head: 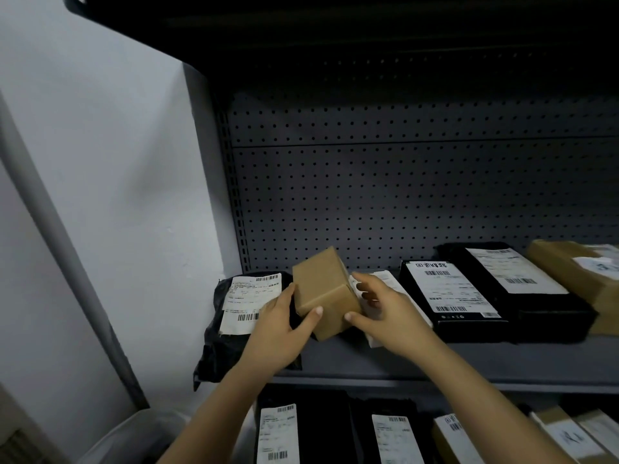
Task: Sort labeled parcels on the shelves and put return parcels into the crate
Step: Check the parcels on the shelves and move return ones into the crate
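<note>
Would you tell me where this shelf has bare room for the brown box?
Bare: the front strip of the shelf, between its edge and the black boxes. Crowded: the back row, from the black bag to the far-right brown parcel.

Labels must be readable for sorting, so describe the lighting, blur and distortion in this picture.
Head view: dim, the upper shelf underside nearly black, the white wall brightest; wide-angle distortion slants the shelf upright; small print on the label of the black parcel is too soft to read; the brown box shows no glare.
</note>
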`<state>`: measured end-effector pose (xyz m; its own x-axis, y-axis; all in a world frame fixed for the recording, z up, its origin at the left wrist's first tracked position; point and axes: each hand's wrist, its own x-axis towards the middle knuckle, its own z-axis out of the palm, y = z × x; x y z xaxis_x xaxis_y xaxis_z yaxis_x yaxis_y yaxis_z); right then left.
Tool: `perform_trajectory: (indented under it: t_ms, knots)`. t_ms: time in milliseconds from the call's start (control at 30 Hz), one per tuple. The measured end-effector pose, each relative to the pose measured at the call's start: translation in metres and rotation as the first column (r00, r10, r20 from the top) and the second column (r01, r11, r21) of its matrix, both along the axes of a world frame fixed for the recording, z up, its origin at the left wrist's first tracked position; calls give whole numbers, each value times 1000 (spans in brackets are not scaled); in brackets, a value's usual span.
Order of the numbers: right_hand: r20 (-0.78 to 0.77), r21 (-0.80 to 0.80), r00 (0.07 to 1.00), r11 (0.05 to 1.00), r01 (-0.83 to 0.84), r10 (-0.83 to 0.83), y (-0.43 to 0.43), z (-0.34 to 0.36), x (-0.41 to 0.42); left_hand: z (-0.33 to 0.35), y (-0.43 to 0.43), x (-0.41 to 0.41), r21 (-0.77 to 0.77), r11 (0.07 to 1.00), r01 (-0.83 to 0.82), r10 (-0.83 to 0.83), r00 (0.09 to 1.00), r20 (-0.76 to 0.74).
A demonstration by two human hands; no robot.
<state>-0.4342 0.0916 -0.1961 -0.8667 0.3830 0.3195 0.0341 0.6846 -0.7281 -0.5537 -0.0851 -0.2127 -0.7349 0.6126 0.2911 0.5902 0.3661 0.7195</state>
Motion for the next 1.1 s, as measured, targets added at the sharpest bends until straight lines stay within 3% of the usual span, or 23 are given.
perform_trajectory:
  t_ms: [333, 500, 600, 733, 867, 1000, 1100]
  knots:
    - [-65, -159, 998, 987, 0, -11, -21, -12, -6, 12, -7, 3, 229, 972, 46, -54, 998, 27]
    - [-1, 65, 999, 997, 34, -34, -23, -10, -7, 15, -10, -4, 109, 983, 148, -127, 976, -176]
    - [-24, 115, 999, 993, 29, -26, -24, -8, -8, 16, -7, -6, 98, 978, 183, -159, 963, -217]
    - [-73, 70, 997, 997, 32, -27, -23, -6, -6, 10, -10, -13, 151, 980, 128, -106, 984, -146]
    - [-96, 46, 995, 999, 8, -3, -20, -4, -4, 2, -15, -11, 159, 985, 70, -75, 997, 28]
    - [-80, 116, 996, 992, 54, -45, -20, -5, -7, -3, -11, -5, 137, 979, 149, -154, 988, 24]
    - [-88, 81, 993, 993, 81, -74, -23, -7, -9, 0, -9, -4, 152, 976, 156, -157, 988, -3]
